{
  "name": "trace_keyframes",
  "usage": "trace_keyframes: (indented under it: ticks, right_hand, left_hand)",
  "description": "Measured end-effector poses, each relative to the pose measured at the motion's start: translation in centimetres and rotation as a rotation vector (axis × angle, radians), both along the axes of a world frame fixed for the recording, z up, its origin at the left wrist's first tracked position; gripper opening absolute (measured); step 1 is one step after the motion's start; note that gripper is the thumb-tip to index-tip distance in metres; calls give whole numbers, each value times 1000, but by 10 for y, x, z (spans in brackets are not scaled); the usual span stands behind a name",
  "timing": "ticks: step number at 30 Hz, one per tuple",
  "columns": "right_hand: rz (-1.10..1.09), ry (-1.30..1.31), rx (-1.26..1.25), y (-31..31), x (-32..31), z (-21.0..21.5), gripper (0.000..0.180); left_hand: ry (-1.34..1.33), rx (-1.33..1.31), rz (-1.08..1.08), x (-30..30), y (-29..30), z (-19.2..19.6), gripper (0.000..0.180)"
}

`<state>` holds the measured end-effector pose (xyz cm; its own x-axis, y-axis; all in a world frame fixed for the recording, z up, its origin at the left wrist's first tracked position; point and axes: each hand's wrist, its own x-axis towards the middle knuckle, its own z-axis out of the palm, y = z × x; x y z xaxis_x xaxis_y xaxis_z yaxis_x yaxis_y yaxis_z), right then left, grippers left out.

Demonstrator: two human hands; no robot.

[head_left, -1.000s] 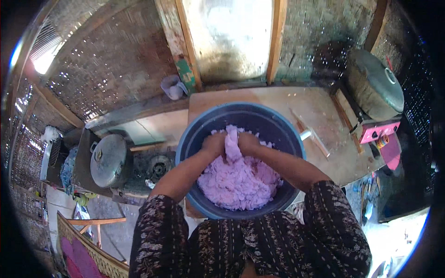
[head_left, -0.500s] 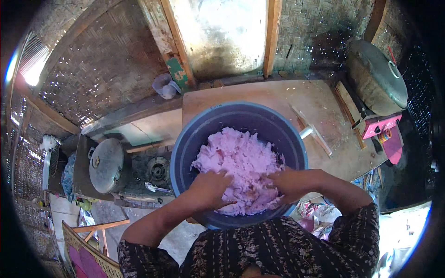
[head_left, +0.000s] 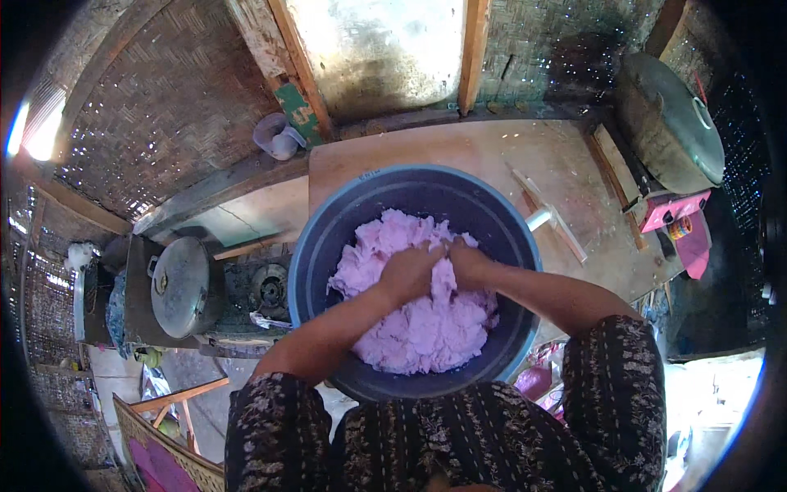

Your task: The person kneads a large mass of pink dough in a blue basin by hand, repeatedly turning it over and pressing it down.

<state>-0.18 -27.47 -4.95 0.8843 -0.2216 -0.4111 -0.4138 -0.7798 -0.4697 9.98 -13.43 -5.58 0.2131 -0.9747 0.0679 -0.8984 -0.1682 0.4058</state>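
Observation:
A large, soft mass of lumpy pink dough (head_left: 434,336) fills the middle of a round dark-blue tub (head_left: 492,209). Toward the far side of the dough, my left hand (head_left: 410,274) and my right hand (head_left: 470,264) are close together, nearly touching. Their fingers are curled down into the dough, so the fingertips are hidden. A raised ridge of dough shows between and below the two hands. Both forearms reach over the tub's near half.
The tub sits on a wooden table (head_left: 566,164) with a white-handled stick tool (head_left: 551,221) at its right. A lidded pot (head_left: 182,287) and a burner (head_left: 270,287) are at left. A big pot (head_left: 668,123) stands on a pink stove (head_left: 674,211) at right. A clear plastic jug (head_left: 275,135) is behind.
Both hands have moved from the near side of the dough to its far side and come together, fingers closing into it. The dough's near part is now bunched smoother.

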Motion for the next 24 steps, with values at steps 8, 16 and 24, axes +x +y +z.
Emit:
trace_keyframes:
  ticks: [8, 16, 24]
  right_hand:
    - [345, -41, -30, 2, -2, 9, 54]
    - [504, -129, -497, 120, -51, 37, 98]
    - [442, -95, -460, 120, 24, 25, 87]
  left_hand:
    - [20, 38, -90, 28, -6, -9, 47]
    - [220, 729, -248, 33, 96, 123, 50]
    - [138, -54, -74, 73, 43, 67, 31]
